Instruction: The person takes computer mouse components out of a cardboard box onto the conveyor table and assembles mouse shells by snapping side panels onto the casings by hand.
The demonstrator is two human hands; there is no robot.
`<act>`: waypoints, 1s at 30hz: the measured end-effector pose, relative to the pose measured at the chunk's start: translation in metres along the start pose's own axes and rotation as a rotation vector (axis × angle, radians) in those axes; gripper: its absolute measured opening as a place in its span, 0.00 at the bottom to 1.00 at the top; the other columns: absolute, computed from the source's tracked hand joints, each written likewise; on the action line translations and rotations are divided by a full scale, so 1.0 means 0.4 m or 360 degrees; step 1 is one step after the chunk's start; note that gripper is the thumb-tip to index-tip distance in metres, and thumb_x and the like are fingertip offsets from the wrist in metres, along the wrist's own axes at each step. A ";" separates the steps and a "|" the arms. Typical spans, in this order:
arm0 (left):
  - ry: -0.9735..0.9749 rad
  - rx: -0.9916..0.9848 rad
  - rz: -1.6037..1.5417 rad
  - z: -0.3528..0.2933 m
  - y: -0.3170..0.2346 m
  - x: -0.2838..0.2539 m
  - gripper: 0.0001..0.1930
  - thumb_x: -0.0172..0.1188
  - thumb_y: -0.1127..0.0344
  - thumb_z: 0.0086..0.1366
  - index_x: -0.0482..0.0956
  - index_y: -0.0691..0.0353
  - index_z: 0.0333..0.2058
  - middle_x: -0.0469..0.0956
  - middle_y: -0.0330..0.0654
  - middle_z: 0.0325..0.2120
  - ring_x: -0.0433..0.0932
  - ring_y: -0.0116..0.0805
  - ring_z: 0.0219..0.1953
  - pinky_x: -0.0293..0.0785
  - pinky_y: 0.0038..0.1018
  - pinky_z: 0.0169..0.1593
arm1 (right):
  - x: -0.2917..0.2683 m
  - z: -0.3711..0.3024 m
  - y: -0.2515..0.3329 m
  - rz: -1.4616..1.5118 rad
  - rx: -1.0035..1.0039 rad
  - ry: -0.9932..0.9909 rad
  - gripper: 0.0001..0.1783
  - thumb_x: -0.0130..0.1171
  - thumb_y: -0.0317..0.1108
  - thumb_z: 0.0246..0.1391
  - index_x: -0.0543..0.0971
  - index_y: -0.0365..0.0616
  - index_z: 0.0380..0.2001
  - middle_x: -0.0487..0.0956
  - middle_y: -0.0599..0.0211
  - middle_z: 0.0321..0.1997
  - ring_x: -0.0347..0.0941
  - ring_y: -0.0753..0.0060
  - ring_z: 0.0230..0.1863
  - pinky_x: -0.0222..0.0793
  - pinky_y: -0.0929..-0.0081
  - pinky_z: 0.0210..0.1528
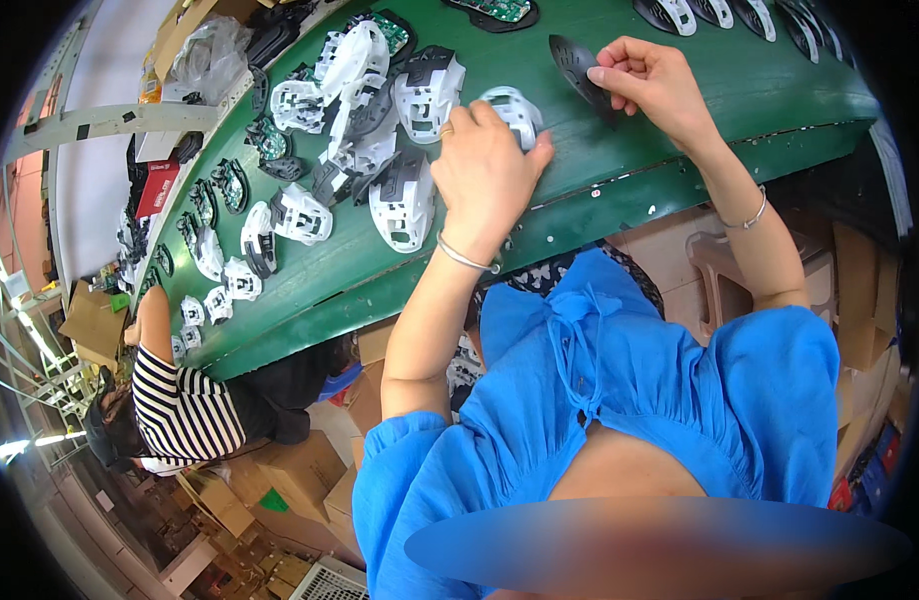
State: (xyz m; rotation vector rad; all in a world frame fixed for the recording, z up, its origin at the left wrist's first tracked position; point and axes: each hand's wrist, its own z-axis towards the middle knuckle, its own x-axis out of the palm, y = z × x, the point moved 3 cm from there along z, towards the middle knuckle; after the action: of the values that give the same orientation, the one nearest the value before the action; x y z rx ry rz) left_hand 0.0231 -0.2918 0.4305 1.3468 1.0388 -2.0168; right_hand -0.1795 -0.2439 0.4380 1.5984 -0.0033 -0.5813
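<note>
My right hand (654, 88) pinches a dark, curved plastic cover (575, 72) between thumb and fingers, above the green work surface. My left hand (486, 172) is bent over a white plastic shell with openings (516, 112), its thumb at the right side and its fingers at the left. The fingertips are partly hidden. Beside these fingers lies a white-and-black shell (428, 95). Another white-and-black shell (403, 205) rests nearer to me, left of my wrist.
A heap of white and black shells (354, 90) covers the table's left part, with circuit-board pieces (269, 138) around it. Several dark covers with white rims (754, 18) line the far right. A co-worker in a striped top (184, 405) sits at left. The green table's front edge (589, 205) runs before me.
</note>
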 end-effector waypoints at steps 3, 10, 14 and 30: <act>0.0092 -0.0120 -0.1188 0.023 0.042 0.002 0.26 0.60 0.58 0.56 0.68 0.69 0.49 0.76 0.50 0.36 0.78 0.40 0.37 0.76 0.33 0.35 | 0.003 -0.044 0.027 0.0525 -0.0009 0.0136 0.11 0.64 0.33 0.48 0.76 0.37 0.30 0.77 0.70 0.23 0.74 0.81 0.24 0.69 0.82 0.26; 0.0388 -0.0435 -0.2969 0.003 0.000 0.001 0.20 0.44 0.62 0.63 0.62 0.63 0.52 0.73 0.42 0.39 0.75 0.30 0.39 0.74 0.28 0.40 | 0.088 -0.111 0.156 0.0684 -0.0263 0.0188 0.09 0.64 0.32 0.49 0.77 0.37 0.28 0.77 0.71 0.22 0.73 0.85 0.20 0.68 0.88 0.21; 0.0089 -0.0447 -0.3060 0.003 -0.020 -0.007 0.19 0.39 0.51 0.68 0.70 0.59 0.42 0.77 0.36 0.34 0.76 0.26 0.35 0.74 0.25 0.38 | 0.126 -0.104 0.156 0.0542 -0.0327 0.0123 0.09 0.64 0.31 0.49 0.76 0.37 0.27 0.77 0.70 0.21 0.73 0.85 0.20 0.68 0.88 0.19; -0.0204 -0.0199 -0.2817 -0.013 0.002 0.015 0.26 0.41 0.45 0.69 0.60 0.62 0.52 0.72 0.39 0.38 0.72 0.24 0.39 0.70 0.22 0.42 | 0.149 -0.110 0.159 0.0261 -0.0441 -0.0049 0.10 0.65 0.27 0.47 0.73 0.37 0.20 0.73 0.76 0.17 0.66 0.91 0.19 0.60 0.90 0.19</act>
State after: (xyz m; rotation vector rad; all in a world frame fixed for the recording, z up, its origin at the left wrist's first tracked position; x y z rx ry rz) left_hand 0.0242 -0.2879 0.4235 -0.1605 2.7150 -2.7853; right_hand -0.0904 -0.2315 0.4756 1.3060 -0.0731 -0.4571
